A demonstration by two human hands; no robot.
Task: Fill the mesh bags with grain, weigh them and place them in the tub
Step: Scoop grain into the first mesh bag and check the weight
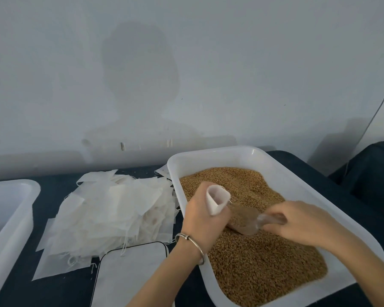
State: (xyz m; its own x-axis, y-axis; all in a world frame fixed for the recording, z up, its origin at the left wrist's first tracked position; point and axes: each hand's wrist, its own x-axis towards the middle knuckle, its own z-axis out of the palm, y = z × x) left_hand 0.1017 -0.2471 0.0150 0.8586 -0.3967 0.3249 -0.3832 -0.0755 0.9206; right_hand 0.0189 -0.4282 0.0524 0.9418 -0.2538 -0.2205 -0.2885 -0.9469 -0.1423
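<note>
A plain pale grey wall (186, 63) fills the upper half of the view, lit softly and evenly. The shadow of a head and shoulders (140, 69) falls across it. Below, a table with a dark blue cover (53, 291) stands against the wall. At right, a thin diagonal line (379, 111) crosses the wall above a dark draped shape (372, 173).

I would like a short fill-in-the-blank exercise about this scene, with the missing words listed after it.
1. The left hand holds an open mesh bag above the ____ in the white tray.
2. The right hand grips the handle of a clear plastic ____ loaded with grain.
3. The pile of empty mesh bags lies to the ____ of the grain tray.
4. A metal ____ circles the left wrist.

Missing words: grain; scoop; left; bracelet
</note>
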